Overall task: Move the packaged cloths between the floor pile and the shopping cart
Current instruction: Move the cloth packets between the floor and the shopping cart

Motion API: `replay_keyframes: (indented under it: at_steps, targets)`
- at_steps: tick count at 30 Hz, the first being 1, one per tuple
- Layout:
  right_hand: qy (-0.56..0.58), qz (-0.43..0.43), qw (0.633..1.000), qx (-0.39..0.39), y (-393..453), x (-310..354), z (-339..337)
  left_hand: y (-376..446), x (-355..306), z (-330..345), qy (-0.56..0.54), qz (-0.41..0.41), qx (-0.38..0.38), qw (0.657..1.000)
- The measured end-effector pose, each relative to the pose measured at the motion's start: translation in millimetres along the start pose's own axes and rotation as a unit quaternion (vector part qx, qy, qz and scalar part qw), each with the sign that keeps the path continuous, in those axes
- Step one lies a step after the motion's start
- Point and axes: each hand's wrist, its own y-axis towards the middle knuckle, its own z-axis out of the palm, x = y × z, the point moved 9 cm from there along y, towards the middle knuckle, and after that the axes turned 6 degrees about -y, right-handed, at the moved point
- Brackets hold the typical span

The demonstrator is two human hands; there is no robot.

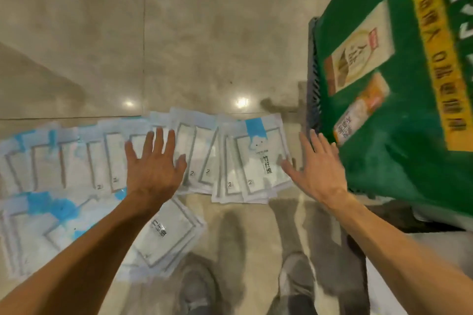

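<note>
Nearest the camera: two grey shoes (202, 289) on the pale tiled floor (76, 33), blurred by motion.

Just beyond, at lower left: a fanned pile of flat packaged cloths (166, 235), white with blue patches, overlapping one another on the floor.

At mid-distance: a second overlapping row of packets (204, 161) stretching from the left edge across to a top packet (261, 158) printed with a blue corner and dark characters.

Above that row: left hand (153, 166), palm down, fingers straight and spread, holding nothing; contact with the packets underneath cannot be told.

To the right: right hand (320, 169), likewise flat with fingers extended and empty, between the top packet and the cart, thumb tip near the packet's right edge.

Farther right and rising to the top edge: shopping cart (313, 79) with dark slatted side, covered by a green printed panel (399, 156) with yellow band and product pictures.

Farthest: bare floor with two light reflections (242, 102).
</note>
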Motion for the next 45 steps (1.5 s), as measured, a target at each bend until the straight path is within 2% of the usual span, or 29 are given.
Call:
replay_keyframes:
  at_steps: [3, 10, 16, 22, 26, 29, 34, 38, 42, 45]
  targets:
    - [0.007, 0.010, 1.000, 0.009, 37.6, 1.5, 60.1, 32.2, 2.7, 60.1, 0.000, -0.014, 0.032, 0.999]
    - [0.086, 0.033, 0.996, 0.013, 86.5, -0.2, 144.9, 67.7, -5.7, 121.9, -0.028, 0.025, -0.052, 0.998]
    - [0.165, 0.111, 0.980, -0.013, 100.9, -6.9, 154.3, 85.9, 6.1, 122.3, -0.105, 0.008, -0.096, 0.990]
    - [0.244, 0.147, 0.958, 0.034, 108.0, -3.8, 155.5, 95.9, -3.1, 118.6, -0.051, -0.036, -0.022, 0.998]
    - [0.310, 0.172, 0.933, 0.066, 109.3, -10.3, 160.4, 95.5, -5.8, 120.6, -0.110, -0.040, 0.010, 0.993]
    - [0.367, 0.177, 0.909, 0.090, 108.1, -12.8, 170.5, 90.4, -5.4, 114.8, -0.149, -0.036, -0.009, 0.988]
    - [0.435, 0.160, 0.883, 0.071, 105.1, -9.5, 171.9, 81.1, 2.9, 111.8, -0.286, -0.069, -0.041, 0.955]
    - [0.506, 0.129, 0.852, 0.042, 96.6, -5.8, 162.8, 82.6, 8.7, 110.5, -0.346, -0.057, -0.025, 0.936]
    - [0.594, 0.117, 0.795, 0.040, 83.7, -3.2, 146.4, 73.3, 22.5, 99.7, -0.449, -0.080, -0.052, 0.888]
    - [0.645, 0.114, 0.754, 0.043, 71.9, -0.3, 130.6, 56.2, 41.8, 86.2, -0.524, -0.133, -0.090, 0.836]
